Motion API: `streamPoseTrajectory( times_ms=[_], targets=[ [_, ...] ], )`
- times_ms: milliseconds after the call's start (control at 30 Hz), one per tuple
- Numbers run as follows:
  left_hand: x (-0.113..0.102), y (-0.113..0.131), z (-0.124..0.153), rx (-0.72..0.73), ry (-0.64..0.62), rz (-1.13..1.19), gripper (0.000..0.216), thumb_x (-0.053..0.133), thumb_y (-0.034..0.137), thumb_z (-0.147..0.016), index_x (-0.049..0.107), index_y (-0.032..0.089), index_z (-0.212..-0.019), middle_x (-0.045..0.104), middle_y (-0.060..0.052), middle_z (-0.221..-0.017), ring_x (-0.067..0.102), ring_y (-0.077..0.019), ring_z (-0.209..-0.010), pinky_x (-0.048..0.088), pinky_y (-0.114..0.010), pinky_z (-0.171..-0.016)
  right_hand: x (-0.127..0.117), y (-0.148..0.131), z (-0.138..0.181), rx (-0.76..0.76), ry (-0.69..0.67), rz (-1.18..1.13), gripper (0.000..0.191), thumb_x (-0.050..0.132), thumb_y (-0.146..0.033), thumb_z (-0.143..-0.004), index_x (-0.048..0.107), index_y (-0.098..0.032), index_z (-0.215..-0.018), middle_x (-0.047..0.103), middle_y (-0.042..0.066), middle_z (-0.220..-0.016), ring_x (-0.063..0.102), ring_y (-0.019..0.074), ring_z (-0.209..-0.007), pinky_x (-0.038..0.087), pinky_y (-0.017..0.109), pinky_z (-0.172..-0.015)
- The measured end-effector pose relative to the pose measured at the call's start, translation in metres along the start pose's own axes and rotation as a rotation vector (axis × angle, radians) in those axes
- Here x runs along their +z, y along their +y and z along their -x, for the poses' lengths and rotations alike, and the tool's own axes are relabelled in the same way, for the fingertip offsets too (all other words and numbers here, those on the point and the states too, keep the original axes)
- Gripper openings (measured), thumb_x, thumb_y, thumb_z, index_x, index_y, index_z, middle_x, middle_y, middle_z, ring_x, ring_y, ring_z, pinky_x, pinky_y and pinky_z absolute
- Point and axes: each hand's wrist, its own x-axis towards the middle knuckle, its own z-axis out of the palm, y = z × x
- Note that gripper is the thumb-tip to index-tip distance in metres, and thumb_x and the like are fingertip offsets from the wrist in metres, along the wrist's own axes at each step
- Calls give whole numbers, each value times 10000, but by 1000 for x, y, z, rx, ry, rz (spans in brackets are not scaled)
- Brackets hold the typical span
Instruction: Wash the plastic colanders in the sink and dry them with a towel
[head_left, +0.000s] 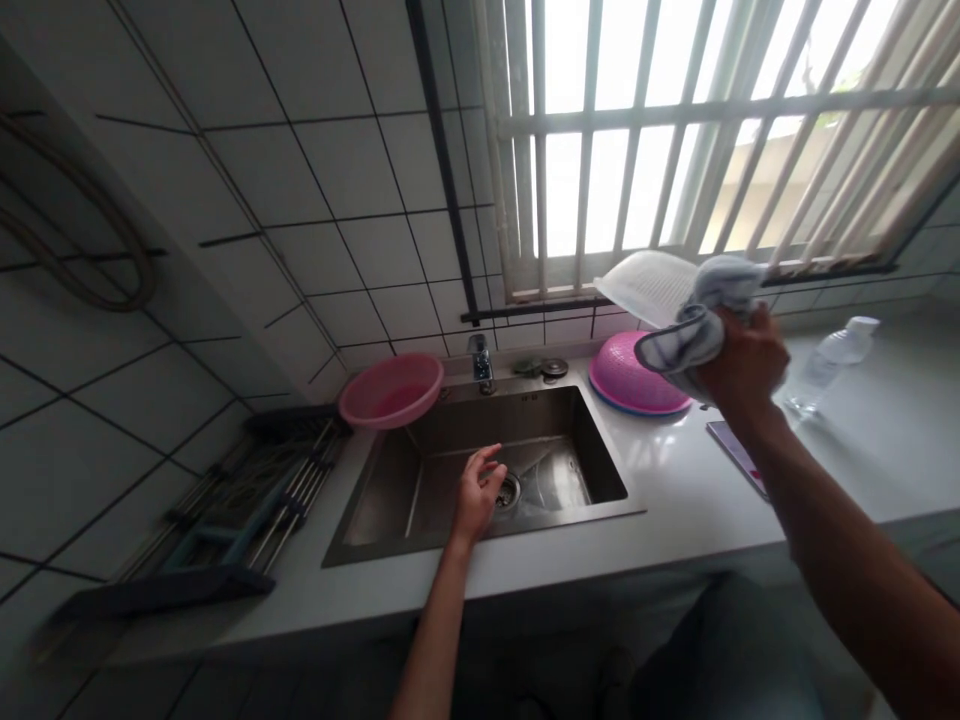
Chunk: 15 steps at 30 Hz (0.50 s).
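Observation:
My right hand point(748, 352) is closed around a crumpled grey-and-white cloth point(679, 338), raised over the counter to the right of the sink. Touching or just behind the cloth is a translucent white plastic basket point(646, 284) with slots; whether my hand grips it too, I cannot tell. Below them a pink perforated colander point(630, 372) lies upside down on the counter, with a blue rim under it. My left hand point(478, 492) hovers above the steel sink point(536, 460), near the drain, its fingers apart and nothing in them.
A pink basin point(391, 390) rests at the sink's back left corner, beside the faucet point(481, 362). Drain parts point(553, 368) lie behind the sink. On the right are a clear bottle point(829, 368) and a phone-like flat object point(736, 457). A folded rack point(247, 510) occupies the left side.

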Motion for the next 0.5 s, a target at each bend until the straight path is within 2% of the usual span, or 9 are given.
streamPoseTrajectory(
  times_ms=[100,167,300,400,500],
  targets=[
    [0,-1,1,24,-5,-38,395,727,438,-887,760,217,-1213,657,-141,-1407,696,-257,-1122,602,-388,-904,22,-1,1,-159,-230,63,330,520,-267,-993,765,-135,-1170,654,243,-1256,614,325,-1056,464,396,-789],
    [-1,-2,1,28,2,-49,371,711,423,-895,768,212,-1195,659,-139,-1398,696,-252,-1114,599,-384,-910,25,-3,12,-222,-331,67,318,563,-261,-955,775,-148,-1164,660,245,-1244,620,326,-1031,486,400,-775],
    [-2,-5,-2,17,44,-43,365,704,423,-896,766,204,-1181,698,-142,-1338,700,-248,-1063,596,-394,-914,5,-16,36,-195,-365,-36,322,584,-333,-931,786,-188,-1136,674,218,-1252,652,300,-923,511,402,-762],
    [-2,-8,-3,-13,82,-17,396,717,428,-887,747,202,-1210,726,-146,-1312,710,-254,-1049,594,-405,-925,-3,-34,44,-172,-350,-277,310,615,-363,-889,778,-178,-1078,708,185,-1187,668,277,-884,520,385,-780],
    [-5,-5,-2,6,121,-101,376,673,388,-921,733,199,-1240,733,-148,-1304,720,-266,-1068,592,-438,-963,20,-56,45,-91,-411,-681,310,719,-421,-800,757,-155,-954,750,144,-1003,679,281,-896,540,377,-798]
  ],
)
